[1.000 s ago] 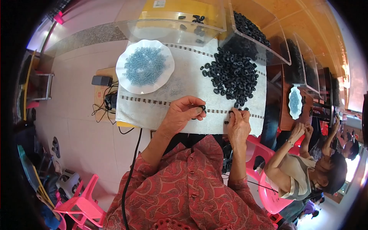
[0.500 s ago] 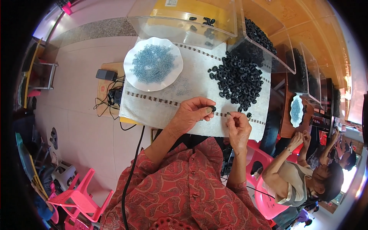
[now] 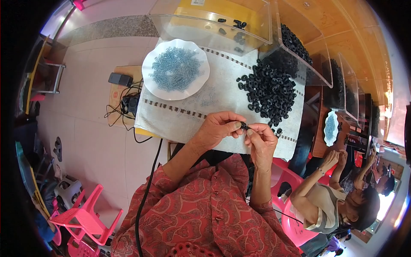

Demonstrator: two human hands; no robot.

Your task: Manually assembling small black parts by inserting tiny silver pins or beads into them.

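Over the front edge of the cloth-covered table, my left hand [image 3: 220, 130] pinches a small black plastic part [image 3: 243, 125] between thumb and forefinger. My right hand [image 3: 262, 143] meets it from the right, its thumb and forefinger pressed together at the part's end. Whether a tiny separate piece sits in the right fingertips is hidden. Beyond the hands, a heap of similar black plastic parts [image 3: 272, 92] lies on the cloth. A white scalloped plate [image 3: 150, 88] to the left bears many small, clear bluish pieces [image 3: 175, 68]. A few clear pieces [image 3: 207, 98] lie loose on the cloth.
Clear plastic bins [image 3: 214, 32] stand along the back, one tipped toward the heap with black parts in it. A black cable [image 3: 147, 192] runs down my left side. Pink chairs [image 3: 87, 214] stand around. At right, a person [image 3: 327, 192] works at another table.
My right hand has moved left and now touches the black part in my left hand; before, the hands were apart. The view has shifted slightly.
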